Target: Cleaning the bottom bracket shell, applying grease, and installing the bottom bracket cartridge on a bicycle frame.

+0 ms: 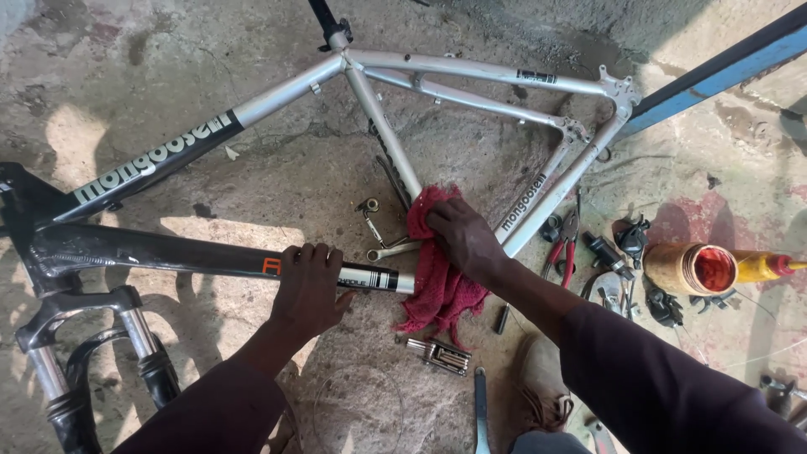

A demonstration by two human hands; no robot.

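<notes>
Dark sleeves of mine fill the near edge, and just past them a folding multi-tool (437, 356) lies on the concrete floor (252, 151). My left hand (309, 284) is wrapped around the down tube (168, 256) of the bicycle frame (471, 71), fingers curled fully over it, steadying it. My right hand (462, 240) presses a red rag (437, 277) against the bottom bracket end, where the tubes meet — fingers bent down over the cloth, gripping it.

As I judge it, the wiping is under way: the silver tubes look fairly clean, the black front end by the suspension fork (92, 353) looks dusty, so that part is probably left.

Counting: one frame, one fork, one rag, one pair of red-handled pliers (563, 248) to the right, one open tub of red grease (702, 269) and one yellow squeeze bottle (761, 266) beside it. A combination wrench (388, 250) lies just left of the rag — other small parts farther right are too jumbled to count.
</notes>
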